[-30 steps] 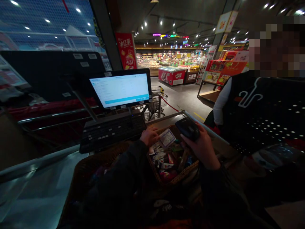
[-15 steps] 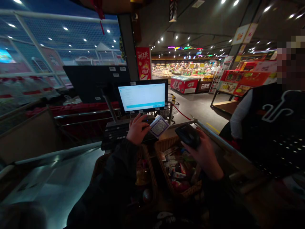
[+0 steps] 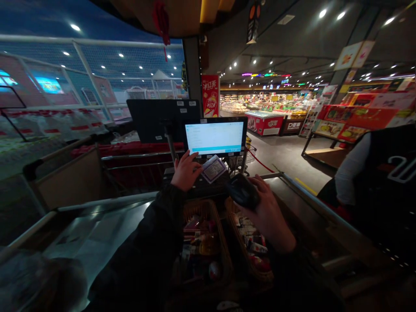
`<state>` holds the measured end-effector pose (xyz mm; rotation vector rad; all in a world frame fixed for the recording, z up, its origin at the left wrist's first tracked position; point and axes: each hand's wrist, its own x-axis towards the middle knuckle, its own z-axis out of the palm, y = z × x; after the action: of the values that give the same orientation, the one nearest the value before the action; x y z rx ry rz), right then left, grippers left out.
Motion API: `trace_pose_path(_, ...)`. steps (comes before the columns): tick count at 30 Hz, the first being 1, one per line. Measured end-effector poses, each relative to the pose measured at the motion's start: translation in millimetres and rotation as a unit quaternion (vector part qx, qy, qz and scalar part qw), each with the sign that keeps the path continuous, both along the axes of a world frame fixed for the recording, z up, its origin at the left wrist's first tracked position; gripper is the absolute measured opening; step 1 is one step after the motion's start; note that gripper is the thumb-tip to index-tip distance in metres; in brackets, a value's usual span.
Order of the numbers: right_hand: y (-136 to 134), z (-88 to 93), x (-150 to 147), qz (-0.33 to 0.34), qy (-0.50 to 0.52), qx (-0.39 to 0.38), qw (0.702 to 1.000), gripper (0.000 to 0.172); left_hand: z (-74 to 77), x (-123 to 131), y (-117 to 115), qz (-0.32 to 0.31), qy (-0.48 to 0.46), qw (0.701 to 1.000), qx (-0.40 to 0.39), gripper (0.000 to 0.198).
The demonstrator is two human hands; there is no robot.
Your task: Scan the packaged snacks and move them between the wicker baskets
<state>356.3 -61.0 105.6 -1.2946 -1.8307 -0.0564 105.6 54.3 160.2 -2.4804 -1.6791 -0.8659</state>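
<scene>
While the packet [image 3: 214, 169] is gripped at its left edge by the fingers of the left hand [image 3: 186, 172], the scanner [image 3: 243, 191] is held in the closed grasp of the right hand [image 3: 272, 214]. The packet is kept tilted in the air, above the keyboard [image 3: 206, 187] and before the lower edge of the screen [image 3: 215, 138]; its printed face is turned toward the camera. The scanner's front end is pointed leftward, near the packet, and a gap is seen between the two. The left fingertips are overlapped with the screen's lower corner (whether it is touched cannot be told).

Below the hands, two baskets are set side by side. The left basket [image 3: 223, 242] is filled with small goods, which are only dimly shown; the right basket [image 3: 239, 246], also loaded, is partly covered by the right hand. At the far left, a metal counter [image 3: 107, 229] is lit by a pale sheen. Behind the screen, a second monitor [image 3: 156, 121] is seen from its back. At the right edge, a person's white sleeve [image 3: 352, 171] is shown.
</scene>
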Motion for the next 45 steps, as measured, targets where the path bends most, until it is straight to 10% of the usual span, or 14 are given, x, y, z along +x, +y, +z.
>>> trace_pose_path(29,-17.9,-4.8,-44.3,0.021,-0.001,-0.004,1.0,0.038,-3.9,-56.5,-17.7,0.011,-0.015,1.0,-0.005,0.017)
trace_pose_path(45,-34.7,-35.2,-59.4,0.057,0.016,-0.09,0.994,0.045,-77.9,-108.8,-39.2,0.043,0.032,0.991,-0.126,0.02)
